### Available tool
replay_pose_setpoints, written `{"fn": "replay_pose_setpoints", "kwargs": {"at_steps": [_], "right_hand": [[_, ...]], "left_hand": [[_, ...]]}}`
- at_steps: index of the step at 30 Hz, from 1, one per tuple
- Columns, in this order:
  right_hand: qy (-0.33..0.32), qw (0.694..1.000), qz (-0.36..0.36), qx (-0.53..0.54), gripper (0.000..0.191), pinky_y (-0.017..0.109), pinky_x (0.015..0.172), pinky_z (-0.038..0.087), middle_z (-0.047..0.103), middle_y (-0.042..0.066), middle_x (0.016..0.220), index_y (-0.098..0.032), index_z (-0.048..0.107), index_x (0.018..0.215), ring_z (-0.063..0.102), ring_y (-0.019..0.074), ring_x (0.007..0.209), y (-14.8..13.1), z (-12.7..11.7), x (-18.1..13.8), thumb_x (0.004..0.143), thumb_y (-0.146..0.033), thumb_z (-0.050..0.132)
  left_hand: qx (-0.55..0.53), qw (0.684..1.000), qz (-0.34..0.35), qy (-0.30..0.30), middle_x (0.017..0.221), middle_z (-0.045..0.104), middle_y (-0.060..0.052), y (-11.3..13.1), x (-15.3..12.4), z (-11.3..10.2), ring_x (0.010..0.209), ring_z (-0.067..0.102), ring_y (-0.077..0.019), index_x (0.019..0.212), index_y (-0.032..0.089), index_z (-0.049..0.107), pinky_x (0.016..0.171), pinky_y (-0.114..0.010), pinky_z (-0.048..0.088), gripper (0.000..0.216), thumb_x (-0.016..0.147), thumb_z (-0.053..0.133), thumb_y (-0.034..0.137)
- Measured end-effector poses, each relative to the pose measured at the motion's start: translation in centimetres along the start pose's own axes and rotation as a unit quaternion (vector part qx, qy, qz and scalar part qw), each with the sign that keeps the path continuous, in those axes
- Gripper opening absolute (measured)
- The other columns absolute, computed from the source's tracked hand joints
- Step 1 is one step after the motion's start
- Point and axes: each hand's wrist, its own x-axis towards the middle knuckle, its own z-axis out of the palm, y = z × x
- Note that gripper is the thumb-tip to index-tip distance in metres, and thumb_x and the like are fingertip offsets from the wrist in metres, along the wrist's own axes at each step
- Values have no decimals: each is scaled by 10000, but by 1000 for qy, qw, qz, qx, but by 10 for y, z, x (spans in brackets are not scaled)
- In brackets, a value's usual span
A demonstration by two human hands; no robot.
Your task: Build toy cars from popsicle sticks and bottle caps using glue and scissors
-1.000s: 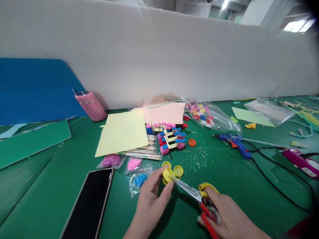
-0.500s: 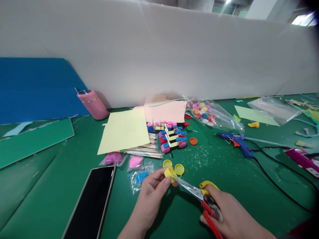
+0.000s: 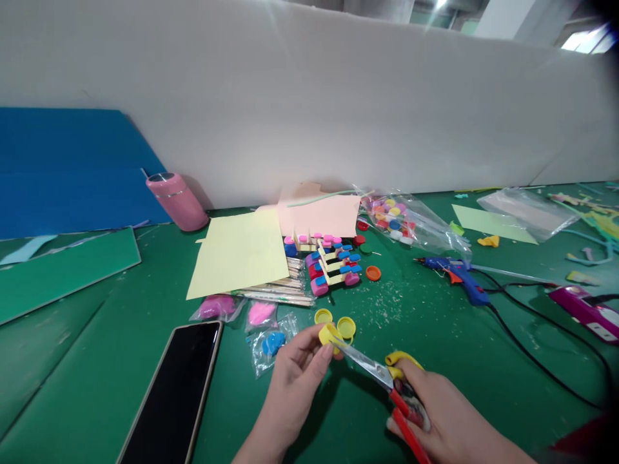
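Between the thumb and fingers of my left hand [image 3: 300, 380] is a yellow bottle cap [image 3: 327, 336], tilted on its side. My right hand [image 3: 438, 406] grips a pair of scissors [image 3: 370, 366] with red and yellow handles. The blades point up and left, and their tips are at the cap; whether they bite into it I cannot tell. Just beyond the left fingertips lie two more yellow caps, one a bit to the left [image 3: 323, 316] and another yellow cap [image 3: 346, 328] to its right. A bag of blue clay [image 3: 273, 344] sits beside my left hand.
A phone [image 3: 171, 393] lies at the left. Behind my hands stand small stick-and-clay models [image 3: 333, 267], near yellow paper [image 3: 239, 251] and a bag of coloured caps [image 3: 394, 216]. A blue glue gun [image 3: 457, 277] with its cord rests at the right. A pink bottle [image 3: 178, 203] leans at the back.
The view has shifted slightly. Both hands, the yellow cap and the scissors keep nearly the same positions relative to each other.
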Motion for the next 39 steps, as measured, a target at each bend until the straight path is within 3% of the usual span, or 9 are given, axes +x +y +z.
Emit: {"fn": "replay_pose_setpoints", "kwargs": {"at_steps": [8, 17, 26, 31, 39], "right_hand": [[-8, 1000, 19, -11, 265, 247, 495, 303, 592, 26, 654, -208, 387, 757, 488, 174, 544, -5, -1, 0, 715, -433, 519], [26, 1000, 10, -14, 322, 261, 560, 367, 595, 42, 729, -182, 427, 890, 527, 191, 616, -3, 1, -1, 697, -412, 542], [13, 1000, 11, -13, 249, 238, 486, 324, 591, 20, 662, -206, 403, 766, 498, 165, 532, -1, 3, 1, 705, -406, 538], [36, 999, -9, 15, 256, 229, 495, 320, 586, -3, 650, -216, 394, 772, 494, 149, 539, 4, -1, 1, 727, -425, 534], [35, 998, -30, 46, 237, 213, 484, 338, 564, -14, 646, -221, 377, 791, 487, 131, 522, 16, -13, 3, 745, -409, 514]], "left_hand": [[34, 999, 17, 30, 841, 651, -5, 1, 0, -1, 789, 574, -123, 974, 238, 631, 761, -220, 441, 206, 775, 581, 227], [108, 990, 56, 67, 987, 666, -92, 7, -2, 7, 882, 605, -200, 975, 156, 618, 784, -275, 477, 272, 721, 620, 254], [134, 985, 76, 76, 1022, 651, -102, 3, 0, 4, 929, 594, -216, 1007, 154, 595, 802, -298, 475, 300, 725, 608, 255], [127, 988, 51, 77, 1040, 643, -105, 11, 3, 10, 931, 586, -227, 1013, 158, 604, 776, -300, 477, 320, 711, 628, 259], [35, 998, -7, 44, 826, 677, -39, 19, 19, 25, 758, 596, -145, 960, 191, 649, 687, -231, 476, 258, 713, 641, 267]]}}
